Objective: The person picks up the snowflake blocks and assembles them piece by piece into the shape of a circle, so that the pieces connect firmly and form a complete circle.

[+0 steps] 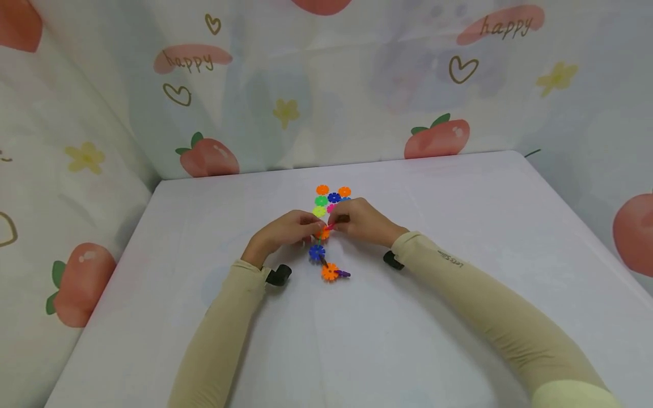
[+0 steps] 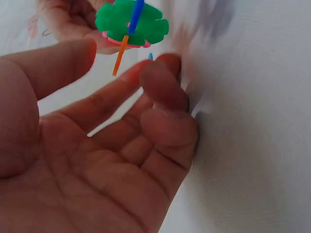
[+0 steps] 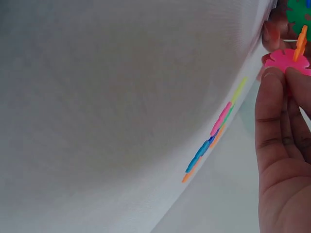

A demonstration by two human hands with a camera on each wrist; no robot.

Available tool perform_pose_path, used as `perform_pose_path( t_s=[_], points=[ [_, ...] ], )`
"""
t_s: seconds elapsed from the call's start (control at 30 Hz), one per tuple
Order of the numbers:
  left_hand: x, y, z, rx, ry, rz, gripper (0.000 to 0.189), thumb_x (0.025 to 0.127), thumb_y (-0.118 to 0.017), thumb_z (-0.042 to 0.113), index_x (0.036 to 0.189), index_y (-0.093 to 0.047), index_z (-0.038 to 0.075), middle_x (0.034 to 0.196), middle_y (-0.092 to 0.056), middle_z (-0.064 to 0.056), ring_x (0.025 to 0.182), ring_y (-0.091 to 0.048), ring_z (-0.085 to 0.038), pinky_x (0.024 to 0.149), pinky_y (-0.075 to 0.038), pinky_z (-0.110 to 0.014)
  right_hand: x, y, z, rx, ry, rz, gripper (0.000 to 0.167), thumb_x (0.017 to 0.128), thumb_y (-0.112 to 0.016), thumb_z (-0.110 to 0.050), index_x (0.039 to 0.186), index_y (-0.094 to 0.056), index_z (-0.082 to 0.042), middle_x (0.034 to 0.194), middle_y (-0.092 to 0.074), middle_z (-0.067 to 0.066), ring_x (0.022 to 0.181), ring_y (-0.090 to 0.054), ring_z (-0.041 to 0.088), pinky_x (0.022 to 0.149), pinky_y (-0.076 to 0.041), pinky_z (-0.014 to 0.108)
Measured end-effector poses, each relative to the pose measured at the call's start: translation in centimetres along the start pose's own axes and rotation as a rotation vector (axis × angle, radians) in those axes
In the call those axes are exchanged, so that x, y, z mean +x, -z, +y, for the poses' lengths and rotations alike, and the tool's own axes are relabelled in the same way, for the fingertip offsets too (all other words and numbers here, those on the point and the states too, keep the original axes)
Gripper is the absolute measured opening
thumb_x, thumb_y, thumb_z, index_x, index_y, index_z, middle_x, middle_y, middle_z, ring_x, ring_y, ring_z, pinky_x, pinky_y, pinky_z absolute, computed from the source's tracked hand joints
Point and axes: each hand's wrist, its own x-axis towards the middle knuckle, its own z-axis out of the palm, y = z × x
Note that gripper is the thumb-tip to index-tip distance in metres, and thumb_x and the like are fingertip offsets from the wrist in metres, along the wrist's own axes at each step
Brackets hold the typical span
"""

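Note:
In the head view, a chain of notched plastic snowflake discs runs down the table: an orange disc point(image 1: 323, 233), a blue disc point(image 1: 317, 253), a lower orange disc point(image 1: 330, 272) and a purple disc point(image 1: 343, 273) at its end. My right hand point(image 1: 364, 221) pinches a pink disc point(image 3: 287, 60) between thumb and fingertip, joined to the upper orange disc point(image 3: 301, 42). My left hand point(image 1: 285, 232) is around that orange disc; its thumb and forefinger stand slightly apart in the left wrist view. A green disc point(image 2: 132, 22) is slotted onto the orange one.
Beyond the hands lie loose discs, including orange point(image 1: 322, 190), green point(image 1: 321, 200), dark blue point(image 1: 334, 198) and yellow-green point(image 1: 319, 211). They rest flat on the white tabletop point(image 1: 408, 340). A printed curtain point(image 1: 347, 113) hangs behind the table.

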Motion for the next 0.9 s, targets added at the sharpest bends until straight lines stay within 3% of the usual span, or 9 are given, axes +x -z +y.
perform_pose_path(
  t_s=[0.2, 0.37, 0.6, 0.9],
  points=[
    [0.0, 0.4, -0.3, -0.046, -0.055, -0.084, 0.030, 0.109, -0.064, 0.026, 0.123, -0.076, 0.002, 0.094, -0.071, -0.008, 0.084, -0.058, -0.021, 0.076, -0.047, -0.030, 0.1, -0.1, -0.4, 0.053, 0.006, -0.005, 0.009, 0.096, -0.077, 0.004, 0.096, -0.080, -0.004, 0.093, -0.075, 0.006, 0.089, -0.068, 0.022, 0.086, -0.059, 0.038],
    [0.2, 0.3, -0.7, -0.072, -0.051, -0.099, 0.026, 0.109, -0.064, 0.023, 0.113, -0.077, 0.001, 0.097, -0.075, -0.007, 0.083, -0.058, -0.020, 0.076, -0.046, -0.029, 0.4, 0.1, -0.6, 0.053, -0.006, 0.003, 0.009, 0.096, -0.076, 0.006, 0.099, -0.079, -0.001, 0.096, -0.076, 0.008, 0.092, -0.069, 0.024, 0.087, -0.059, 0.039],
    [-0.2, 0.1, -1.0, -0.104, -0.029, -0.071, 0.027, 0.109, -0.065, 0.023, 0.117, -0.076, 0.000, 0.096, -0.074, -0.009, 0.081, -0.061, -0.021, 0.077, -0.052, -0.030, 1.0, 1.3, -0.3, 0.085, -0.160, 0.045, 0.013, 0.099, -0.074, 0.002, 0.111, -0.078, 0.004, 0.104, -0.077, 0.011, 0.099, -0.069, 0.026, 0.091, -0.058, 0.041],
    [-0.6, 0.0, -1.3, -0.129, -0.013, -0.040, 0.030, 0.111, -0.062, 0.027, 0.118, -0.073, 0.000, 0.089, -0.067, -0.008, 0.077, -0.059, -0.021, 0.077, -0.052, -0.030, 2.9, 3.1, 1.9, 0.055, -0.356, 0.077, 0.021, 0.105, -0.067, -0.005, 0.122, -0.074, 0.004, 0.115, -0.072, 0.017, 0.106, -0.064, 0.032, 0.097, -0.055, 0.044]
  ],
)
